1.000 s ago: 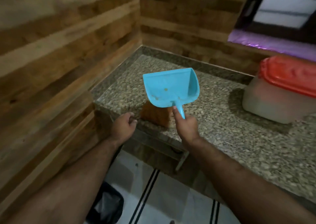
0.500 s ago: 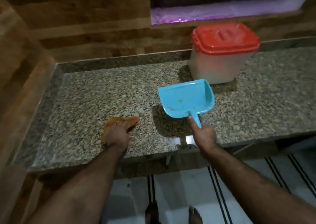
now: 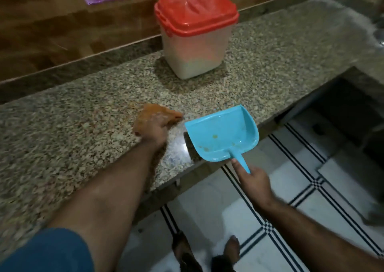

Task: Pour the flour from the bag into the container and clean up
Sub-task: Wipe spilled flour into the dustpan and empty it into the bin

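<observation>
Cleanup phase here, and the risk is plain: the blue dustpan sits with its open lip level with the front edge of the granite counter and its body hanging out over the tiled floor, so if the lip drops below or drifts off that edge, whatever gets swept across will go straight down onto the tiles; a sweep too fast could also scatter fine flour past the lip instead of into it. The left hand lies on an orange-brown cloth on the counter just left of the pan, fingers bent over it and pressing it down, though motion blur hides exactly how tightly. The right hand is below counter height, fingers wrapped around the dustpan's thin handle with the forefinger laid along it. A few yellowish specks sit in the pan. The flour container stands well back on the counter, red lid on, a pale fill showing low inside. No flour bag is in view
</observation>
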### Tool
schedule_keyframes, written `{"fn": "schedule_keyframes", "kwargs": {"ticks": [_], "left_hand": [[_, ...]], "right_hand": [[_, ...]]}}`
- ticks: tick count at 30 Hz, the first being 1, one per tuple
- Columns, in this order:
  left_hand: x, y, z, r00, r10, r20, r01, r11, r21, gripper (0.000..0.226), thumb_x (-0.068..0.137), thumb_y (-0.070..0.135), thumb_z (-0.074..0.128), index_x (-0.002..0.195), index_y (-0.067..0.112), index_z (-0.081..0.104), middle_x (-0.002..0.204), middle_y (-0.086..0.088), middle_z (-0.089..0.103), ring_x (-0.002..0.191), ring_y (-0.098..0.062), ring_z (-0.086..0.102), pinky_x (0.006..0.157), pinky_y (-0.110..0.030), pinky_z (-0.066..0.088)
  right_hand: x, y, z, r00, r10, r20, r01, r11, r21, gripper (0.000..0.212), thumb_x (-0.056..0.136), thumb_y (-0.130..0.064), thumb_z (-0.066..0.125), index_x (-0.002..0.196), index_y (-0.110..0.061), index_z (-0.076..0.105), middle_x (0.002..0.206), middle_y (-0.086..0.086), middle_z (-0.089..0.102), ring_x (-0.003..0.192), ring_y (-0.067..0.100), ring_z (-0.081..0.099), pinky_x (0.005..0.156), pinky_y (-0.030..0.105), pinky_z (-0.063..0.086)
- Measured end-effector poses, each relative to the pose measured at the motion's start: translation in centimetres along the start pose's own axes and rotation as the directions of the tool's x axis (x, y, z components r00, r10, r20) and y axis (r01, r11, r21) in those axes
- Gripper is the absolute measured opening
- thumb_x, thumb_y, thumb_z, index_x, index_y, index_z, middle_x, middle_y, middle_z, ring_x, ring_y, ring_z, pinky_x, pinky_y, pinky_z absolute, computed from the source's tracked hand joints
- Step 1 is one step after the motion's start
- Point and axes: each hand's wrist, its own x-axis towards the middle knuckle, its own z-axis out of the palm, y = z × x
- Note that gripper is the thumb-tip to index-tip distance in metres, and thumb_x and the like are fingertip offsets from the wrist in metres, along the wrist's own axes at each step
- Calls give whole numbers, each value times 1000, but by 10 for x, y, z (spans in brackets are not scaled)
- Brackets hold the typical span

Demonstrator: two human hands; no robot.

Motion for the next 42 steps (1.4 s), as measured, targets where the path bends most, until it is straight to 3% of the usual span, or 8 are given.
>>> {"fn": "schedule_keyframes", "kwargs": {"ticks": [3, 11, 17, 20, 25, 29, 35, 42], "left_hand": [[-61, 92, 17, 988, 146, 55, -140, 985, -98, 47, 97, 28, 52, 138, 17, 72, 141, -13, 70, 131, -35, 63, 115, -45, 45], [-130, 62, -59, 850, -427, -309, 298, 873, -387, 26, 110, 27, 53, 125, 20, 73, 102, -1, 72, 97, -24, 68, 68, -26, 43], [-219, -20, -93, 672, -562, -483, 636, 771, -12, 25, 101, 31, 56, 117, 20, 72, 102, -13, 74, 91, -39, 71, 77, -43, 59], [-224, 11, -56, 590, -620, -517, 733, 680, 21, 17, 91, 38, 70, 98, 25, 80, 79, 2, 73, 64, -19, 72, 51, -35, 63], [-175, 135, 11, 943, -323, -83, 294, 922, -254, 33, 108, 37, 50, 135, 49, 65, 122, 4, 75, 110, -28, 73, 84, -40, 61], [-162, 154, -26, 911, -408, -65, 257, 682, -684, 22, 110, 26, 51, 122, 35, 67, 103, 5, 77, 88, -17, 78, 60, -28, 63], [-122, 43, -47, 759, -562, -328, 472, 823, -316, 32, 98, 47, 46, 117, 35, 68, 111, 6, 75, 89, -19, 70, 79, -39, 62], [-110, 199, 26, 997, 75, 23, -58, 898, -436, 28, 107, 18, 61, 124, 34, 76, 115, 21, 73, 106, -3, 69, 89, -23, 56]], "right_hand": [[-15, 18, -15, 1000, 22, -21, -22, 1000, 15, 61, 96, -60, 67, 59, -19, 41, 51, -6, 37, 42, 7, 34, 43, 23, 28], [-45, 61, -31, 985, -143, 92, 147, 988, -37, 58, 98, -53, 65, 57, -19, 40, 46, -12, 37, 43, 6, 37, 44, 20, 30], [-78, 95, -26, 970, -121, 211, 146, 983, -109, 63, 92, -64, 64, 53, -22, 36, 44, -11, 37, 43, 7, 39, 47, 27, 31], [-92, 116, -28, 968, -26, 251, 74, 980, -182, 64, 93, -66, 63, 53, -20, 40, 46, -8, 43, 46, 10, 44, 50, 30, 34], [-98, 118, -26, 951, 73, 301, -5, 976, -219, 66, 96, -65, 62, 55, -19, 40, 45, -7, 40, 46, 12, 41, 47, 27, 30], [-84, 95, -19, 952, 38, 303, 17, 984, -177, 65, 98, -64, 62, 55, -19, 43, 51, -5, 47, 50, 14, 48, 49, 28, 35], [-73, 96, -18, 960, 62, 272, -8, 981, -195, 64, 97, -66, 61, 56, -19, 46, 50, -6, 46, 46, 9, 46, 41, 19, 31], [-56, 105, -16, 964, 99, 247, -51, 979, -195, 66, 95, -68, 63, 56, -18, 43, 51, -7, 44, 44, 8, 42, 41, 18, 32]]}}
